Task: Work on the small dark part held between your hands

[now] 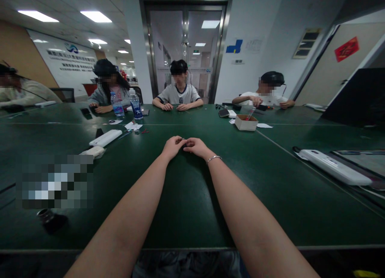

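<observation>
Both my arms stretch out over the green table (192,185), and the hands meet near its middle. My left hand (172,147) is closed, thumb and fingers pinched at the tips. Facing it, my right hand (197,147) curls inward, also closed, with a silver bracelet on its wrist. A tiny dark or metallic thing seems to show where the fingertips come together. It is too small and too hidden by the fingers to name, and I cannot tell which hand holds it.
To my left lie a long white device (106,138) and a small dark jar-like object (46,216); beyond stand two bottles (136,105). An open cardboard box (246,123) sits ahead right. Another white device (335,166) lies at right. Several people sit across the table.
</observation>
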The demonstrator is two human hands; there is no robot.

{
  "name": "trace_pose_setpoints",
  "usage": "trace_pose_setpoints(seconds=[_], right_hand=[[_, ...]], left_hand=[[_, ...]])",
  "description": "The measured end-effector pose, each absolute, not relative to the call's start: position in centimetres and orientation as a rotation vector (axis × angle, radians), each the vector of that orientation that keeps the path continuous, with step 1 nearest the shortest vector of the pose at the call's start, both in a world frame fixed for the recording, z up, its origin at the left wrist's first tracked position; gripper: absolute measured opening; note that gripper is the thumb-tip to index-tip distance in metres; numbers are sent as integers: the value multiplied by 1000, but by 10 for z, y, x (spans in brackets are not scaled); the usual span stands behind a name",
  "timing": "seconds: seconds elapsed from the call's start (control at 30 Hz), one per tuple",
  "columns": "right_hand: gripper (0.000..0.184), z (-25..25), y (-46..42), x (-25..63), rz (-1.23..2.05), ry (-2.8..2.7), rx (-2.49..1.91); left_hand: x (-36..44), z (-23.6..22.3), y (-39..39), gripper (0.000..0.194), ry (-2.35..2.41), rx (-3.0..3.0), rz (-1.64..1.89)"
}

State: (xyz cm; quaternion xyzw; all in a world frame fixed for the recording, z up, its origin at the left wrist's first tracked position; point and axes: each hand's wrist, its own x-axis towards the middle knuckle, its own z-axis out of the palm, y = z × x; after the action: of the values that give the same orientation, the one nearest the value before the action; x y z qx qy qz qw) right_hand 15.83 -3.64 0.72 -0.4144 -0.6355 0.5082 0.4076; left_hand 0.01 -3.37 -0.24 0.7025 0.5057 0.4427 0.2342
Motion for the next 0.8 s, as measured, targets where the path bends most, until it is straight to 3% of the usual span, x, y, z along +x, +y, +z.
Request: trace_pose_setpoints(seconds=[0.13,0.33,0.6,0.7,0.8], right_hand=[[27,13,-43,160,1353,-1611,-1014],[13,15,-52,160,1472,-1436,-1043],[25,16,-101,197,1470,-1577,-1063],[37,24,-140,239,1476,-1622,-1093],[42,35,-185,293,1397,-1622,-1244]], left_hand=[[8,1,-41,19,1377,2022,1108],[18,10,-54,19,1454,2080,938],[19,57,-162,37,1665,2780,206],[-12,78,-219,40,1663,2789,397],[-72,89,-266,42,1970,2652,718]])
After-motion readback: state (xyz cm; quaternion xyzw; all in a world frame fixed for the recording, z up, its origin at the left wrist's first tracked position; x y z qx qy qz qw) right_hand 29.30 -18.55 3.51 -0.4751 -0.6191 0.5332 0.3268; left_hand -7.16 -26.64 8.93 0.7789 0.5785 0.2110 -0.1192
